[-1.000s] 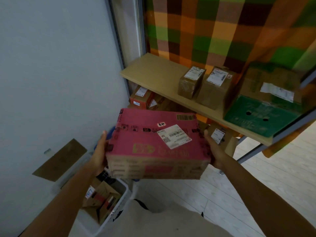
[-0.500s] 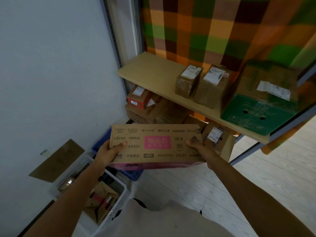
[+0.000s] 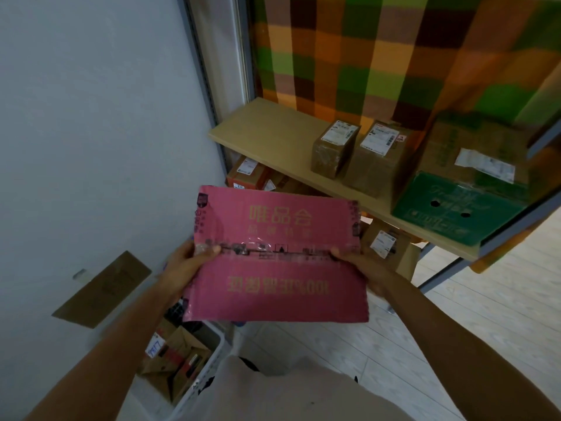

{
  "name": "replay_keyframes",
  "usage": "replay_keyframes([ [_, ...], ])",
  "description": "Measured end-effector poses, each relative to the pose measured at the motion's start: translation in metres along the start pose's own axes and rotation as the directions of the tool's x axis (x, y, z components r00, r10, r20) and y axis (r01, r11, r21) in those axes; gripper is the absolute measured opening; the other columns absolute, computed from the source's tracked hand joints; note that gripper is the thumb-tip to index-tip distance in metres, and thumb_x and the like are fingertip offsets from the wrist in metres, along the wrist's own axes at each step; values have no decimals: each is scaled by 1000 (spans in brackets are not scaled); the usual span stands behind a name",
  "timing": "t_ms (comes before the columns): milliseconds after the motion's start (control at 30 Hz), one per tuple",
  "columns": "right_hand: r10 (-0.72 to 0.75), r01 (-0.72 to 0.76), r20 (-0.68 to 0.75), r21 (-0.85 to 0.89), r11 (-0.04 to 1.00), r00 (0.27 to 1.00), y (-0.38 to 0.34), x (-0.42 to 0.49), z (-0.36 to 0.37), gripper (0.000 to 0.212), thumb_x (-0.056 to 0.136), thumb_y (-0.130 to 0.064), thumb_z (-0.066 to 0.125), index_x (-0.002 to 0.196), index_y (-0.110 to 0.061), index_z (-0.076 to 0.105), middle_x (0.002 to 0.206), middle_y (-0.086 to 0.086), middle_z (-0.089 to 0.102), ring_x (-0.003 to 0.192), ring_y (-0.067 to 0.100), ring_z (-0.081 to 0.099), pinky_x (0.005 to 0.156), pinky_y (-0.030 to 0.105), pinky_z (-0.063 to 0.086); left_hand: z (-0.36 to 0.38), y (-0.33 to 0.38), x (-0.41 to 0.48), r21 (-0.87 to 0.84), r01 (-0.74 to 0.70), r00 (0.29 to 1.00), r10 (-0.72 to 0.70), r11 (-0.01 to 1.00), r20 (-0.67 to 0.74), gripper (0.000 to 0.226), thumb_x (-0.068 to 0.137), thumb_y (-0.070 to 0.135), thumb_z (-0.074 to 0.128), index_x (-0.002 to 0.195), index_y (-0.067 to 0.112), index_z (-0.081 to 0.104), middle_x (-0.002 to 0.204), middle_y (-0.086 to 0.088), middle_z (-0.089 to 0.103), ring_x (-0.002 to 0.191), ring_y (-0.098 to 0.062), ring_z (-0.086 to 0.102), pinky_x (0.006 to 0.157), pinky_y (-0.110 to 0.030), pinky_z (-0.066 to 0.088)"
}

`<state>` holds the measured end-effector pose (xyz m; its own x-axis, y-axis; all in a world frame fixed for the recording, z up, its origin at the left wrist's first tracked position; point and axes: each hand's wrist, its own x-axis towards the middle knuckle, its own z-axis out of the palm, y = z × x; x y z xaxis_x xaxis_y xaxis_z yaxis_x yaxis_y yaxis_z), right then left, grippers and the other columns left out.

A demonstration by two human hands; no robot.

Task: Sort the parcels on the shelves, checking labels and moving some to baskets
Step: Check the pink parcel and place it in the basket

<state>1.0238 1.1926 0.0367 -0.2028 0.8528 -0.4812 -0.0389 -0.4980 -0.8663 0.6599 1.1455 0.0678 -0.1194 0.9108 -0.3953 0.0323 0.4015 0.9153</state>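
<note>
While hunting for a label over the white basket, gripping the pink box in mid-air, left hand on its left edge, right hand on its right, near the shelf. No label here; probably turn over next.

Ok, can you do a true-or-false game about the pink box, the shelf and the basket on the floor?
1. The left hand and the right hand both hold the pink box. True.
2. The pink box rests on the shelf. False: it is held up in front of the shelf, not on it.
3. A box with a green front stands on the shelf. True.
4. The white basket on the floor has nothing in it. False: cardboard parcels lie inside it.
5. The small brown box on the shelf has a white label on top. True.
</note>
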Motion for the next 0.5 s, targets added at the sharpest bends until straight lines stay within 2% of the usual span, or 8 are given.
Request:
replay_keyframes([
  [33,11,-11,-9,-20,1000,1000,3,0,2,84,59,-39,95,132,-19,59,117,7,73,104,23,71,94,46,56,2,-3,1,3,29,1000,-29,1000,0,74,60,46,90,123,21,61,112,-9,72,98,-30,71,80,-42,59],
  [100,17,-17,-53,-8,1000,998,9,1,6,57,78,-17,83,130,-16,61,107,7,74,94,20,73,78,36,61,5,-10,1,28,72,997,-72,997,6,74,61,45,90,124,23,60,116,-10,70,101,-33,70,90,-52,56],
  [167,28,-27,-122,6,1000,992,12,1,10,45,84,-8,75,127,-13,62,101,6,74,85,17,73,63,27,60,6,-14,0,44,98,995,-98,994,10,69,65,45,83,126,24,58,119,-10,68,104,-34,68,94,-56,53],
  [233,30,-31,-177,-5,999,984,15,2,12,51,83,-9,78,130,-11,59,108,10,71,89,21,71,63,29,60,7,-18,1,42,122,993,-122,992,-7,72,65,45,79,130,23,58,121,-10,68,103,-33,68,95,-56,53],
  [333,45,-53,-227,-30,998,973,22,7,11,67,76,-17,85,135,-13,55,117,11,69,99,25,69,72,35,59,10,-26,0,43,140,989,-139,989,-43,73,68,41,79,134,19,56,121,-12,67,101,-32,69,94,-55,53],
  [433,61,-72,-197,-51,996,978,16,6,9,77,67,-29,89,135,-15,56,117,9,70,100,25,70,76,36,59,6,-28,1,44,182,983,-182,982,-21,76,67,43,80,135,19,55,121,-13,67,101,-34,69,93,-55,54],
  [500,69,-84,-180,-77,993,981,12,5,8,63,74,-25,85,130,-14,59,110,7,70,93,22,69,70,33,57,6,-25,4,65,194,981,-195,979,5,73,71,43,78,135,19,55,121,-14,67,101,-33,69,93,-53,54],
])
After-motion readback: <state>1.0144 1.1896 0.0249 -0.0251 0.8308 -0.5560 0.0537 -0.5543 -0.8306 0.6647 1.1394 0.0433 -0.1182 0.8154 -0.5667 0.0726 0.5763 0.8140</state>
